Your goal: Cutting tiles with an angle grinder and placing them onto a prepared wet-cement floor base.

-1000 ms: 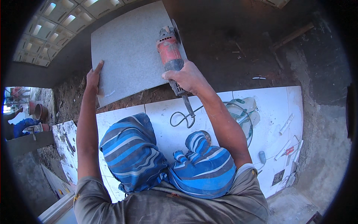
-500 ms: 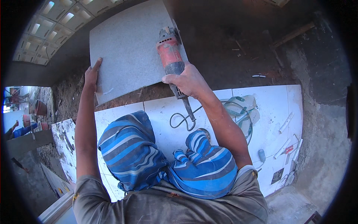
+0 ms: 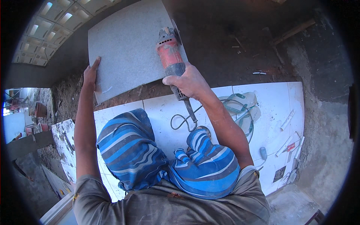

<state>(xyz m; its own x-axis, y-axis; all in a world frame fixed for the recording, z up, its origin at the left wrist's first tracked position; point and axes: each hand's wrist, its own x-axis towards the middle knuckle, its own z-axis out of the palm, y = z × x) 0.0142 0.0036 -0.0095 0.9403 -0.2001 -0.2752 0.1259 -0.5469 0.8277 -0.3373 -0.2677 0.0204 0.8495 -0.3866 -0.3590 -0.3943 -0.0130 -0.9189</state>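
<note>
**Left hand (image 3: 92,74) on slab (image 3: 125,54), right hand (image 3: 190,81) on grinder (image 3: 170,56)**

The hands are held apart, arms stretched forward. The slab's left edge is clasped by the left hand, the thumb laid over its upper face. The grinder's dark rear body is wrapped by the right hand, its thumb pointing left.

The far side is taken up by dark ground (image 3: 225,48), and the near side is covered with white tiles (image 3: 272,99), smudged in places. A block wall (image 3: 52,30), pierced with slots, is seen at the upper left. Blue, grey and white stripes are worn on the trousers (image 3: 129,150), between the forearms.

The grey slab is tilted a little, ahead of the left knee. The red grinder is held over its right edge, head pointed away from the body. By that edge the disc (image 3: 177,32) is seen nearly edge-on; whether the slab is touched by it cannot be told. From the grinder's rear a cord (image 3: 173,120) is looped over the tiles. White strips (image 3: 288,120) are scattered at the right, and near them a small dark square (image 3: 279,174) is seen.
</note>
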